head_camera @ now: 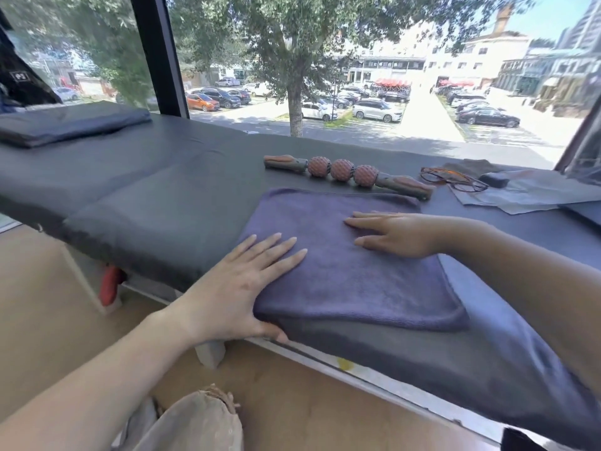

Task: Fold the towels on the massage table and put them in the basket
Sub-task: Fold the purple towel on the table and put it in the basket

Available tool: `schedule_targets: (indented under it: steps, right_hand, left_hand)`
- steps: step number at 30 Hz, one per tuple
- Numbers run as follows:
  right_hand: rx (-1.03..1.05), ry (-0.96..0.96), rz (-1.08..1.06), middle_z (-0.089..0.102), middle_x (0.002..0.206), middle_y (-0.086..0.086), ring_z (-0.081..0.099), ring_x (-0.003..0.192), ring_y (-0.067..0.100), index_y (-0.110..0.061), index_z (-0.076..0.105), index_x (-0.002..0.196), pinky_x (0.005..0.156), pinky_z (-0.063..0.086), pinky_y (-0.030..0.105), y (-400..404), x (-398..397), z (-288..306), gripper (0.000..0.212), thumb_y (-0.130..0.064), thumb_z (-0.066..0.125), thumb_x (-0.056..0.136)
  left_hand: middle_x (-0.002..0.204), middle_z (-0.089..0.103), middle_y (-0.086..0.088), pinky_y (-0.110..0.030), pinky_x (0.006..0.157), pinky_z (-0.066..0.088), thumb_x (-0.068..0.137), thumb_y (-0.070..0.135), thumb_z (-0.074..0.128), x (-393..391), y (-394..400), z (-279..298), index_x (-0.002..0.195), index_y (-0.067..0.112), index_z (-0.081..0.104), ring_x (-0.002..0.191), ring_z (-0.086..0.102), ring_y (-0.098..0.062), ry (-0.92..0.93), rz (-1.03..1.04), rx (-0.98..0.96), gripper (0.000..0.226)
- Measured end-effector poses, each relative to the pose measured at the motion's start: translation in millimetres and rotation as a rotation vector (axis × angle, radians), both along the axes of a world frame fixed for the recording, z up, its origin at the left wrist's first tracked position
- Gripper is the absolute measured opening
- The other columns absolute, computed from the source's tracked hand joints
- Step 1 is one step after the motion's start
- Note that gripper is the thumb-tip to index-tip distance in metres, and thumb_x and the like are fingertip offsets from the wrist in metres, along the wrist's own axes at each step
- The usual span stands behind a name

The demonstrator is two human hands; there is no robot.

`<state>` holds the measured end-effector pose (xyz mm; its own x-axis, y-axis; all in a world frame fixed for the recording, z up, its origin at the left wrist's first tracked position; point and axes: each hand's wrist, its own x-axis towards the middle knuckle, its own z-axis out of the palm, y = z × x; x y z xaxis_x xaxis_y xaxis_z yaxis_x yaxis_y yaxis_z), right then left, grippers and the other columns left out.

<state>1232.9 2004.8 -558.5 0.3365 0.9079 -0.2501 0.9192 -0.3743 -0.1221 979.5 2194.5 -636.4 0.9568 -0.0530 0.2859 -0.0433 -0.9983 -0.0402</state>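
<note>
Head view is showing a purple towel (344,255) lying folded on the massage table (169,193), under both hands. The left hand (240,284) is pressing flat on its near-left corner, fingers straight, thumb hooking the edge; the right hand (396,234) is resting open on its far side, gripping nothing. The towel is looking soft, light and limp, so pinching its corners should serve best. Beyond the right hand a massage roller (344,172) is lying. No basket is clearly showing.
</note>
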Motion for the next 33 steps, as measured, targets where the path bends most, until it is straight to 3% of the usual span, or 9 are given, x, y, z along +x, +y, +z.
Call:
schedule_targets:
  steps: [2, 5, 8, 13, 18, 21, 24, 28, 33]
  right_hand:
    - [0.020, 0.041, 0.060, 0.011, 0.165, -0.019, 0.006, 0.152, 0.002, -0.039, 0.019, 0.158, 0.122, 0.002, 0.021, -24, -36, 11, 0.073, -0.066, 0.040, 0.094]
    - [-0.025, -0.003, 0.144, -0.009, 0.159, -0.033, -0.015, 0.147, -0.008, -0.054, 0.004, 0.154, 0.121, -0.006, 0.022, -66, -91, 8, 0.086, -0.084, 0.039, 0.081]
    - [0.063, -0.142, 0.127, -0.017, 0.157, -0.036, -0.023, 0.145, -0.010, -0.058, -0.008, 0.151, 0.124, -0.007, 0.026, -88, -104, -13, 0.076, -0.082, 0.028, 0.088]
    - [0.322, -0.229, -0.089, 0.025, 0.155, -0.036, 0.016, 0.145, -0.013, -0.052, 0.032, 0.150, 0.118, 0.011, 0.013, -115, -107, -34, 0.063, -0.061, 0.029, 0.088]
    - [0.378, -0.305, -0.237, 0.047, 0.139, -0.040, 0.049, 0.132, -0.003, -0.055, 0.055, 0.131, 0.099, 0.046, 0.024, -119, -104, -25, 0.053, -0.036, 0.051, 0.082]
    - [0.511, -0.089, -0.319, 0.070, 0.100, -0.034, 0.065, 0.092, -0.001, -0.053, 0.069, 0.098, 0.079, 0.050, 0.027, -124, -88, -16, 0.031, -0.024, 0.065, 0.087]
    - [0.601, 0.111, -0.323, 0.058, 0.059, -0.010, 0.046, 0.056, 0.005, -0.028, 0.066, 0.079, 0.060, 0.041, 0.032, -135, -76, -5, 0.015, -0.030, 0.066, 0.093]
    - [0.522, 0.250, -0.238, 0.057, 0.065, 0.003, 0.047, 0.062, 0.010, -0.014, 0.064, 0.081, 0.063, 0.042, 0.035, -154, -69, 7, 0.041, -0.055, 0.061, 0.089]
    - [0.535, 0.309, -0.222, 0.065, 0.081, 0.020, 0.060, 0.070, 0.027, -0.004, 0.069, 0.093, 0.071, 0.048, 0.043, -156, -50, 14, 0.064, -0.067, 0.063, 0.079]
  left_hand:
    - [0.167, 0.019, 0.006, -0.041, 0.124, 0.013, 0.080, 0.079, 0.055, -7, 7, -8, 0.160, 0.031, 0.019, 0.155, 0.012, -0.014, -0.105, -0.051, 0.000, 0.100]
    - [0.164, 0.028, 0.005, -0.041, 0.122, 0.019, 0.094, 0.060, 0.052, -14, 14, -15, 0.157, 0.026, 0.030, 0.153, 0.021, -0.014, -0.195, -0.104, -0.047, 0.075]
    - [0.160, 0.037, 0.003, -0.042, 0.122, 0.023, 0.101, 0.036, 0.047, -22, 18, -25, 0.152, 0.016, 0.042, 0.151, 0.028, -0.017, -0.283, -0.137, -0.085, 0.054]
    - [0.147, 0.054, 0.002, -0.036, 0.120, 0.030, 0.095, 0.009, 0.036, -28, 21, -29, 0.140, 0.007, 0.057, 0.143, 0.043, -0.015, -0.382, -0.097, -0.188, 0.049]
    - [0.117, 0.073, 0.012, -0.022, 0.102, 0.047, 0.099, 0.030, 0.060, -31, 6, -13, 0.109, 0.020, 0.076, 0.118, 0.063, 0.000, -0.495, 0.108, -0.713, 0.021]
    - [0.082, 0.074, 0.016, -0.016, 0.072, 0.046, 0.088, 0.042, 0.065, -29, -2, -1, 0.087, 0.023, 0.077, 0.081, 0.065, 0.004, -0.572, 0.235, -0.902, 0.022]
    - [0.062, 0.055, 0.006, -0.024, 0.059, 0.035, 0.093, 0.050, 0.064, -28, -2, 8, 0.079, 0.015, 0.067, 0.063, 0.047, -0.004, -0.599, 0.217, -0.914, 0.038]
    - [0.063, 0.037, 0.003, -0.027, 0.056, 0.028, 0.094, 0.053, 0.052, -29, -10, 19, 0.069, 0.003, 0.049, 0.061, 0.036, -0.009, -0.533, 0.111, -0.923, 0.056]
    - [0.062, 0.041, 0.008, -0.025, 0.056, 0.032, 0.098, 0.041, 0.053, -23, -19, 28, 0.065, 0.009, 0.048, 0.060, 0.040, -0.007, -0.418, 0.041, -0.979, 0.046]
